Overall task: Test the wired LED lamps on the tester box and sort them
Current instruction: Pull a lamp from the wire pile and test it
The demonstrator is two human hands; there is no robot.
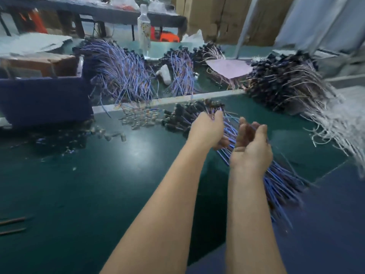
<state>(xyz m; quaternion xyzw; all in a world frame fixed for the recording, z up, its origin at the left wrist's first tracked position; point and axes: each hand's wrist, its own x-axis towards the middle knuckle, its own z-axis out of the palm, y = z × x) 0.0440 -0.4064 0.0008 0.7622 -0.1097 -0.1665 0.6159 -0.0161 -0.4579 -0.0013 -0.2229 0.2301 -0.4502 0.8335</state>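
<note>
The near desk offered wide room on the left. On the right its green top ended in a slanting edge close under the wire tails. Over it the left hand gripped a bundle of blue-wired lamps near its black heads, fingers curled beneath. The right hand stood cupped against the wires, fingers half bent; blur hid whether it gripped them. No lamp of this bundle looked tested, so I judged the batch barely begun. Beyond lay metal bits, then a pale strip crossing the desk. Past it a blue box, perhaps the tester, stood left, with blue piles and a grey pile crowding the far side. Which of these were sorted I could not tell.
</note>
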